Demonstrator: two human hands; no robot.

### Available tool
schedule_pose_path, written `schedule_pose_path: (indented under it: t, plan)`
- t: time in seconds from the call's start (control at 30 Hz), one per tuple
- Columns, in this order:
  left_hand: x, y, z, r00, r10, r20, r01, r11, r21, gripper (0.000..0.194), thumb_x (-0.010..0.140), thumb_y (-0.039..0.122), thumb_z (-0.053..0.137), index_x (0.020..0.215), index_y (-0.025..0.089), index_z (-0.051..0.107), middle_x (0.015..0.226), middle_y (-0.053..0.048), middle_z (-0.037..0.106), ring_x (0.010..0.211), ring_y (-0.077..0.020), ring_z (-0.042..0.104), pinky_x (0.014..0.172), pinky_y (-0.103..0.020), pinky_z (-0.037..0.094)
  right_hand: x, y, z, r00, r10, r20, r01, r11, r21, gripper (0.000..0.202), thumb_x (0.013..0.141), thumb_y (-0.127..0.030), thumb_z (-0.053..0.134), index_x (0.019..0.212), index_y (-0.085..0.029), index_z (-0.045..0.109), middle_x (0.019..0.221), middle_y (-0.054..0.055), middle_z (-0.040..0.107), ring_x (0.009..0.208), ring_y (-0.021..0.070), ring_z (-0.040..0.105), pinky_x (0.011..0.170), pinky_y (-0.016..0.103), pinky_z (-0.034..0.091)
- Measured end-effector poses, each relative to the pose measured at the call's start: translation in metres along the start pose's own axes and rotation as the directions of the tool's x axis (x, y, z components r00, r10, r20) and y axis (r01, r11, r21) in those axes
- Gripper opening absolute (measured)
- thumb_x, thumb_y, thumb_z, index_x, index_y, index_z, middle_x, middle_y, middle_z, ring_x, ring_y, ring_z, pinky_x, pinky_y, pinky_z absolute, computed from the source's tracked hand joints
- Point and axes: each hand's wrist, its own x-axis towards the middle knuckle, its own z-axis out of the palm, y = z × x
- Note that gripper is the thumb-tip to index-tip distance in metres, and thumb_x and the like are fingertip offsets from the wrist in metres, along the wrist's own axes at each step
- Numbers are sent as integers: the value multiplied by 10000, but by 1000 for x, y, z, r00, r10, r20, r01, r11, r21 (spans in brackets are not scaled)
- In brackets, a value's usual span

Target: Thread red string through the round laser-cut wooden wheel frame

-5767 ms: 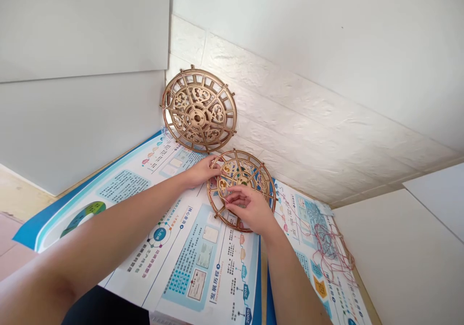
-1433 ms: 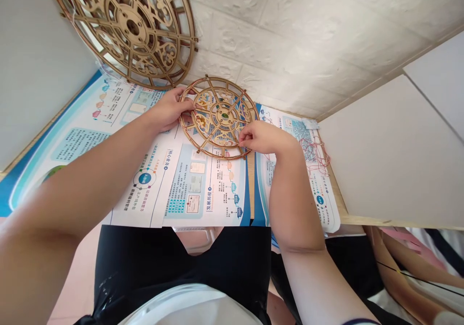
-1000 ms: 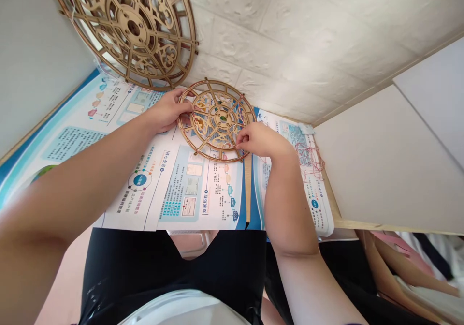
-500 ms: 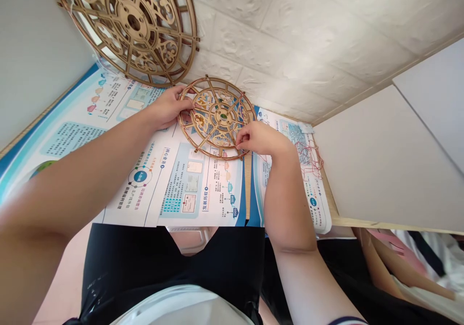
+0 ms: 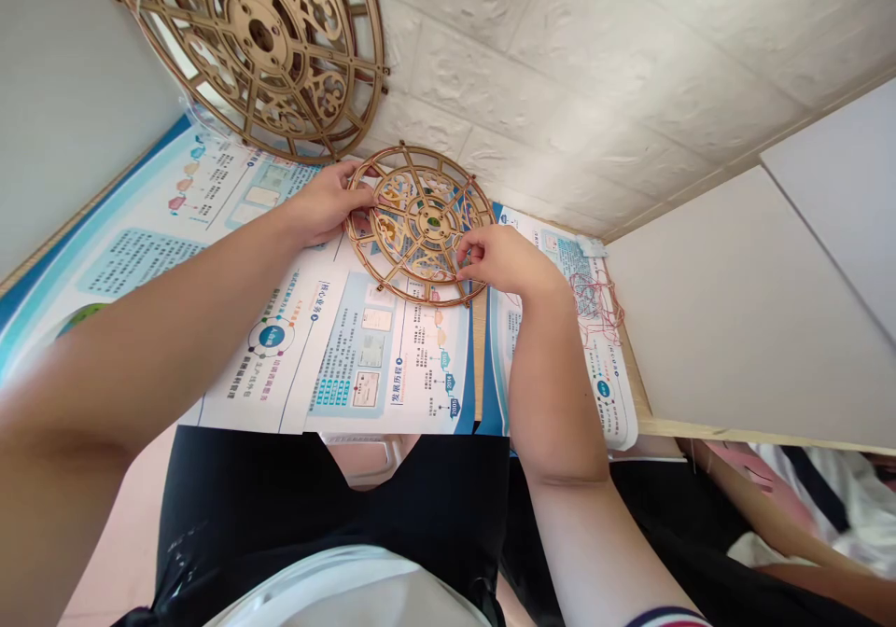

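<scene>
A small round openwork wooden frame [image 5: 421, 256] stands tilted on the printed sheets, with thin wire around its rim. My left hand [image 5: 331, 203] grips its left edge between thumb and fingers. At the lower right of the frame, my right hand [image 5: 488, 256] has its fingers pinched close to the rim; a thin wire appears to run at the fingertips. Loose reddish wire [image 5: 599, 308] lies tangled on the sheet to the right of my right arm.
Larger round wooden frames [image 5: 278, 60] lean together at the back left. A textured wall [image 5: 581, 76] rises behind, and a white panel [image 5: 756, 310] bounds the right side. Another person's arm [image 5: 770, 506] shows at the lower right.
Both hands keep nearly the same places on the small frame. The other person's arms at the lower right have shifted.
</scene>
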Motion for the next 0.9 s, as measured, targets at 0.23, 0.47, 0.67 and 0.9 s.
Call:
schedule_pose_path:
  t: [0.23,0.47,0.67,0.9]
  plan:
    - [-1,2,-1,998,-39,41,39,999,7,496,643,240,909,1019,182,590,853,-20,686,912,-257,660,950,-595,513,1,3,1,1000,2,-6,-2,999,42,106,733,-203,768,791,-170,685,694,-7,632,631,143,541,575,264,358]
    - [-2,3,-1,998,-55,41,55,998,11,521,632,283,912,1024,208,578,830,16,682,925,-233,642,968,-552,525,-7,0,-10,994,43,-99,-32,993,113,187,855,-343,690,861,-157,704,770,37,664,686,168,569,608,281,399]
    - [-3,5,-2,997,-59,54,60,998,-18,378,733,159,819,1020,184,574,869,3,680,844,-214,658,952,-563,513,-14,-8,-31,997,71,20,-73,995,70,173,864,-334,709,913,-168,722,766,31,686,636,153,585,561,269,403]
    - [3,-1,-5,997,-41,71,44,998,-43,425,690,144,826,1047,162,594,925,-59,696,792,-206,697,785,-402,596,-18,12,-22,970,44,238,-58,997,53,138,740,-256,807,821,-204,707,807,8,725,736,195,667,618,278,491]
